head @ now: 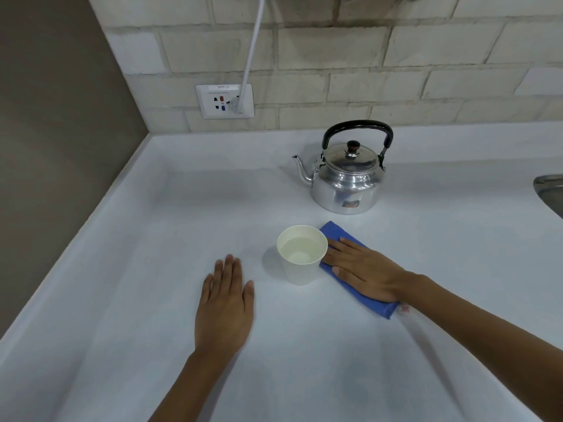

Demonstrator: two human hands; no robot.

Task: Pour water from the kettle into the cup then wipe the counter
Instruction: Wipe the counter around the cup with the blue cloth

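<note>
A shiny metal kettle (347, 178) with a black handle stands upright at the back of the white counter (152, 300), spout pointing left. A white paper cup (300, 254) holding water stands in front of it. Right beside the cup lies a folded blue cloth (336, 231). My right hand (365, 271) lies flat on top of the cloth, fingers extended toward the cup and pressing the cloth to the counter. My left hand (225, 303) rests palm down on the bare counter left of the cup, fingers together, holding nothing.
A tiled wall runs along the back with a white socket plate (224, 100) and a white cable (251, 50) plugged into it. A brown side wall bounds the counter on the left. The rim of a metal sink (550, 187) shows at the right edge.
</note>
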